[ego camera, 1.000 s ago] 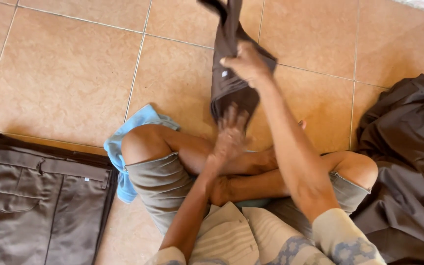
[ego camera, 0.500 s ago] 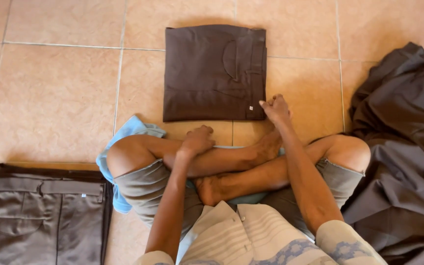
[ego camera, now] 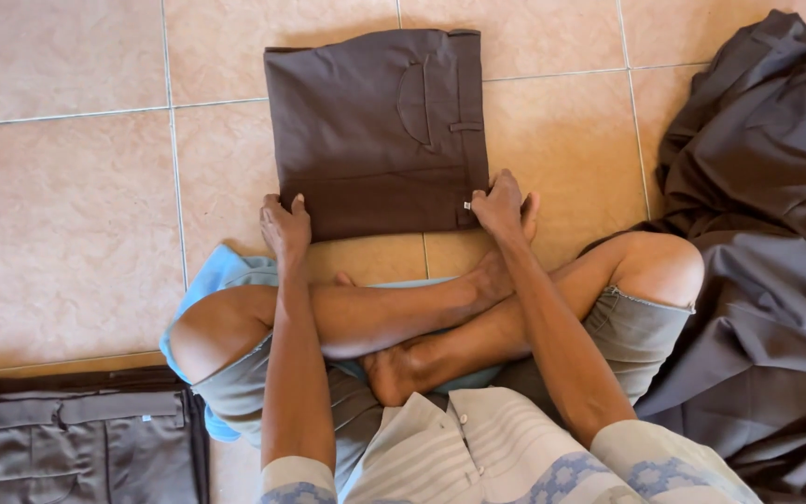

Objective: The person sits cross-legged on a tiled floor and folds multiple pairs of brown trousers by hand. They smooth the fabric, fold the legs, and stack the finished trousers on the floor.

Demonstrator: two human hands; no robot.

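On the tiled floor (ego camera: 67,233), the left hand (ego camera: 285,227) and right hand (ego camera: 501,203) grasp folded brown trousers (ego camera: 375,131); dark cloth heap (ego camera: 767,252) lies right, grey trousers (ego camera: 67,439) left.

No packages, labels, signs or screens in view

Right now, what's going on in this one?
A person sits cross-legged on a tiled floor. The left hand and right hand each grip a near corner of a folded pair of dark brown trousers lying flat in front. A folded stack of similar trousers lies at the left, a loose heap of dark garments at the right.
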